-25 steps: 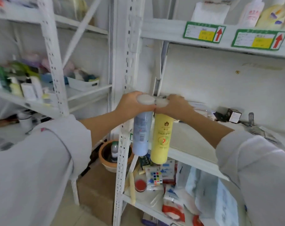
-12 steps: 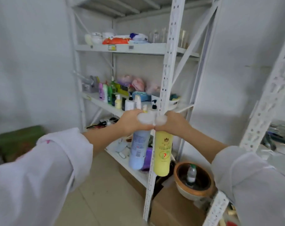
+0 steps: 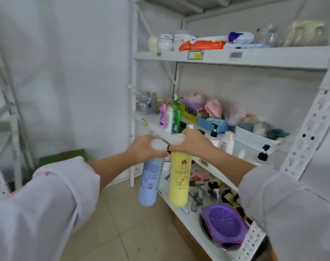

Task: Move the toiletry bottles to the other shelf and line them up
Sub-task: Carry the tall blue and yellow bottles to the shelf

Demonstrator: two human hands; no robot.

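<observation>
So right now both hands are up in front of the white metal shelving unit [image 3: 235, 57], each carrying one bottle by its top. The left hand [image 3: 143, 149] has its grip clamped around the neck of a tall pale blue plastic bottle with a white cap [image 3: 151, 182], and the right hand [image 3: 193, 143] is closed the same way on a tall yellow plastic bottle with a white cap [image 3: 179, 182]. Both bottles hang straight down, side by side and nearly touching, out in the air over the tiled floor [image 3: 107, 223], just near of the shelf edge.

Holding them by the neck makes sense to me: the bodies look fat and smooth, so the narrow bit under the cap is the easy place to hang on, and it leaves the bases free to set down flat.

The middle shelf [image 3: 152, 119] further back already has a little row going: a pink bottle [image 3: 163, 114], a white one [image 3: 169, 118] and a green one [image 3: 177, 121] standing upright near its left end, plus some white pump bottles [image 3: 219, 140] further right. My guess is these two go into that line. They're taller than most of what's there, so they could tip if they clip a neighbour.
</observation>
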